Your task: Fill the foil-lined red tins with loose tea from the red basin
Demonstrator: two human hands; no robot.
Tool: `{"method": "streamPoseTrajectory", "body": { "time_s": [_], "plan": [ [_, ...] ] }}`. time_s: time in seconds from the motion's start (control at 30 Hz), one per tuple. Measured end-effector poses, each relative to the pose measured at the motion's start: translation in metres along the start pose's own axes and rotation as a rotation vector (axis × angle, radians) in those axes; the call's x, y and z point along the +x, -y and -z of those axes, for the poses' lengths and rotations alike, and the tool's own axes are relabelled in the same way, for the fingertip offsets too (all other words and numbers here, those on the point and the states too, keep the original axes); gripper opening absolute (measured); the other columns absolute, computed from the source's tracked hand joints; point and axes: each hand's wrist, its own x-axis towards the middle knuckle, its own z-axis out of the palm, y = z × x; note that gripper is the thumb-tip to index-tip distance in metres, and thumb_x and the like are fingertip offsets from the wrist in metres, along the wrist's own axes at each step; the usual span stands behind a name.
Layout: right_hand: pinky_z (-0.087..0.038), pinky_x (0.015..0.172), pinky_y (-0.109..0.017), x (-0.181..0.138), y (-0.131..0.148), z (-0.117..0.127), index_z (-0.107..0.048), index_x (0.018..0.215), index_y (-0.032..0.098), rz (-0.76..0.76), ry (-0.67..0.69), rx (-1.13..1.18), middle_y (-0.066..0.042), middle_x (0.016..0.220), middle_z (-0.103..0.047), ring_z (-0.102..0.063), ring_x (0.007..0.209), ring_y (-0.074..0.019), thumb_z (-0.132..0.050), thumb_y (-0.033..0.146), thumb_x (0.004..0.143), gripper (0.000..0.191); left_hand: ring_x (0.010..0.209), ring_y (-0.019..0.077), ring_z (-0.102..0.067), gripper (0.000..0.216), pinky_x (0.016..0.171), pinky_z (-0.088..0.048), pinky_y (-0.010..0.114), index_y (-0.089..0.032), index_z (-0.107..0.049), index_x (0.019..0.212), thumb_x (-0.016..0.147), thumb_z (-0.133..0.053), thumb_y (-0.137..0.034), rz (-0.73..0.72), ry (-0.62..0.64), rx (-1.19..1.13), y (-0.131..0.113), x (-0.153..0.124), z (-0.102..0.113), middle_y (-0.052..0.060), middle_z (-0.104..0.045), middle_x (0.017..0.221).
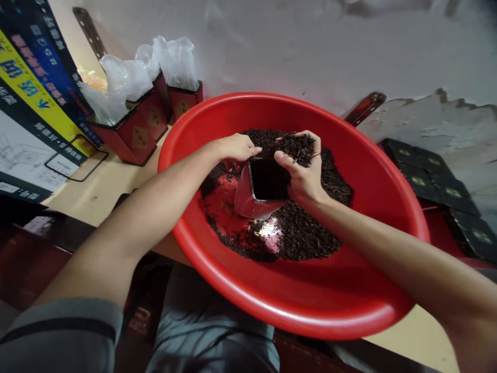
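Note:
A big red plastic basin [240, 290] sits in front of me with a heap of dark loose tea leaves [310, 228] in it. A small red square tin [252, 194] lies tilted in the leaves, its dark opening facing me. My left hand [235, 147] grips the tin's far left edge with curled fingers. My right hand [303, 166] is cupped over the tin's right side, closed on a handful of tea leaves above the opening.
Three red tins lined with clear plastic bags [135, 111] stand at the back left on the tan table [97, 186]. A blue and yellow printed carton [31, 98] leans at far left. Several black lids [438, 186] lie at right. A white wall [310, 46] is behind.

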Motion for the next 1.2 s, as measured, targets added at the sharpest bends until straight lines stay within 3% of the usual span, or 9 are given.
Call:
{"method": "streamPoseTrajectory", "body": {
  "time_s": [0.3, 0.47, 0.57, 0.67, 0.73, 0.8, 0.87, 1.0, 1.2],
  "plan": [
    [-0.057, 0.113, -0.048, -0.001, 0.017, -0.001, -0.065, 0.097, 0.029, -0.012, 0.064, 0.017, -0.002, 0.118, -0.073, -0.072, 0.116, -0.0237, -0.089, 0.061, 0.078, 0.044, 0.075, 0.0168, -0.069, 0.041, 0.071, -0.056, 0.026, -0.017, -0.08, 0.11, 0.11, -0.046, -0.039, 0.002, -0.021, 0.004, 0.0, 0.002, -0.001, 0.006, -0.075, 0.085],
    [-0.055, 0.115, -0.049, 0.011, 0.021, 0.008, -0.073, 0.096, 0.029, 0.067, 0.155, -0.035, -0.003, 0.115, -0.076, -0.071, 0.122, -0.0256, -0.087, 0.058, 0.081, 0.035, 0.079, 0.0171, -0.07, 0.042, 0.073, -0.057, 0.027, -0.017, -0.081, 0.11, 0.11, -0.046, -0.039, 0.013, -0.024, -0.001, 0.001, 0.002, -0.001, 0.007, -0.077, 0.093],
    [-0.055, 0.115, -0.053, 0.028, 0.014, 0.033, -0.076, 0.11, 0.029, 0.038, 0.172, -0.217, -0.005, 0.119, -0.077, -0.072, 0.12, -0.0268, -0.077, 0.054, 0.09, 0.032, 0.081, 0.0175, -0.07, 0.044, 0.075, -0.057, 0.027, -0.017, -0.082, 0.112, 0.11, -0.045, -0.039, 0.008, -0.012, 0.003, 0.001, -0.001, 0.001, 0.008, -0.076, 0.09],
    [-0.052, 0.117, -0.06, 0.036, -0.001, 0.065, -0.075, 0.13, 0.024, -0.103, 0.295, -0.647, -0.013, 0.132, -0.073, -0.069, 0.127, -0.0344, -0.075, 0.049, 0.09, 0.047, 0.079, 0.0166, -0.069, 0.045, 0.074, -0.055, 0.026, -0.016, -0.082, 0.112, 0.11, -0.045, -0.04, -0.01, 0.0, 0.013, 0.001, -0.003, 0.002, 0.008, -0.076, 0.088],
    [-0.047, 0.119, -0.069, 0.028, -0.014, 0.079, -0.063, 0.151, 0.019, -0.244, 0.465, -0.977, -0.023, 0.156, -0.058, -0.058, 0.143, -0.0468, -0.087, 0.045, 0.079, 0.08, 0.077, 0.0156, -0.068, 0.045, 0.073, -0.054, 0.025, -0.016, -0.081, 0.112, 0.11, -0.044, -0.041, -0.006, 0.008, 0.027, 0.002, -0.004, 0.002, 0.008, -0.076, 0.088],
    [-0.043, 0.115, -0.08, 0.01, -0.028, 0.084, -0.034, 0.173, 0.021, -0.382, 0.666, -1.217, -0.03, 0.177, -0.022, -0.035, 0.157, -0.059, -0.095, 0.038, 0.07, 0.12, 0.076, 0.0155, -0.067, 0.046, 0.073, -0.052, 0.025, -0.016, -0.081, 0.111, 0.109, -0.044, -0.042, -0.005, 0.006, 0.07, 0.003, -0.003, 0.002, 0.008, -0.076, 0.088],
    [-0.04, 0.108, -0.089, -0.01, -0.044, 0.081, -0.006, 0.178, 0.028, -0.42, 0.82, -1.359, -0.028, 0.181, 0.01, -0.013, 0.162, -0.0648, -0.095, 0.036, 0.071, 0.14, 0.078, 0.0164, -0.067, 0.047, 0.076, -0.05, 0.026, -0.017, -0.082, 0.107, 0.109, -0.044, -0.044, -0.014, -0.021, 0.129, 0.003, -0.002, 0.002, 0.007, -0.077, 0.088],
    [-0.037, 0.105, -0.093, -0.03, -0.075, 0.074, 0.002, 0.177, 0.031, -0.233, 0.833, -1.481, -0.023, 0.179, 0.028, -0.001, 0.159, -0.0699, -0.087, 0.043, 0.08, 0.133, 0.084, 0.0181, -0.069, 0.049, 0.079, -0.048, 0.026, -0.016, -0.083, 0.101, 0.109, -0.042, -0.042, -0.047, -0.037, 0.226, 0.003, -0.001, -0.001, 0.008, -0.08, 0.091],
    [-0.029, 0.109, -0.094, -0.008, -0.096, 0.077, -0.015, 0.176, 0.037, -0.114, 0.727, -1.518, -0.016, 0.182, 0.023, -0.009, 0.158, -0.067, -0.076, 0.041, 0.087, 0.107, 0.089, 0.0187, -0.07, 0.051, 0.082, -0.047, 0.026, -0.015, -0.082, 0.102, 0.111, -0.039, -0.041, -0.096, -0.021, 0.36, -0.001, -0.001, -0.001, 0.011, -0.081, 0.099]
  ]
}}
